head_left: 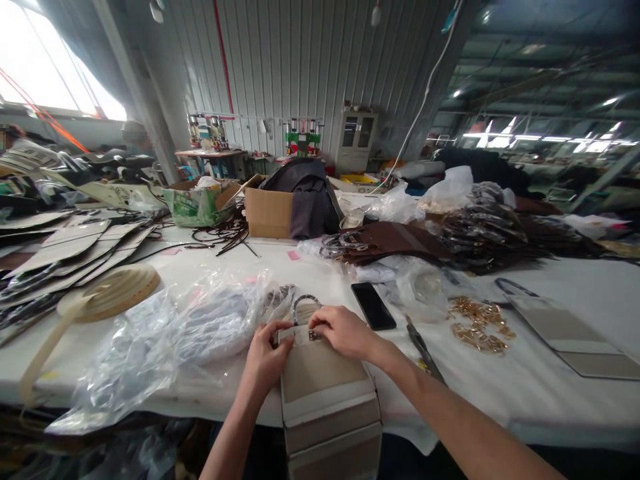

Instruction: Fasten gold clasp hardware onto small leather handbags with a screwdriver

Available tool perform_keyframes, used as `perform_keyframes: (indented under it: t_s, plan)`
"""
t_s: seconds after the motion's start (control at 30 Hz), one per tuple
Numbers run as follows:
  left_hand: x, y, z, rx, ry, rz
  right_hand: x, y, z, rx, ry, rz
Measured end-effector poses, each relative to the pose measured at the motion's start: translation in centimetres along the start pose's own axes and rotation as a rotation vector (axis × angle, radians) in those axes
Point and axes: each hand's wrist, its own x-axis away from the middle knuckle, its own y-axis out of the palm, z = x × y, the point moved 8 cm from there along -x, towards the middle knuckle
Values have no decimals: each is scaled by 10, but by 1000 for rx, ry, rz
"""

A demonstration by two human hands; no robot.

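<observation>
A beige bag panel [325,380] with pale strips across it lies in front of me, its lower part hanging past the table edge. At its top stands a dark patterned handle loop [306,299]. My left hand [270,353] grips the panel's upper left edge, the thumb on top. With bent fingers pressed together, my right hand [347,331] is at a small metal fitting [314,335] on the panel's top; its fingertips partly hide the fitting. A similar beige panel [565,327] with a handle lies farther right.
Clear plastic bags [210,320] and a tape roll [120,291] lie left. To the right are a black phone [373,307], a dark slim tool [424,350] and gold-coloured metal pieces [480,323]. A cardboard box [270,212] and stacked brown panels [390,241] stand behind.
</observation>
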Motion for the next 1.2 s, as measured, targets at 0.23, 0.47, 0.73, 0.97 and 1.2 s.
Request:
perform_keyframes:
  t_s: [0.23,0.47,0.73,0.97,1.2]
  plan:
    - [1,1,-2,4,-10,-1,1,2,-2,31,14,-2]
    - [1,1,-2,8,-29,-10,13,4,5,60,37,64]
    - [1,2,-3,10,-28,0,25,7,5,32,3,159]
    - [1,2,-1,8,-27,-1,46,18,-5,215,-190,284]
    - [-6,2,-5,-30,-40,-41,53,24,1,230,-175,364]
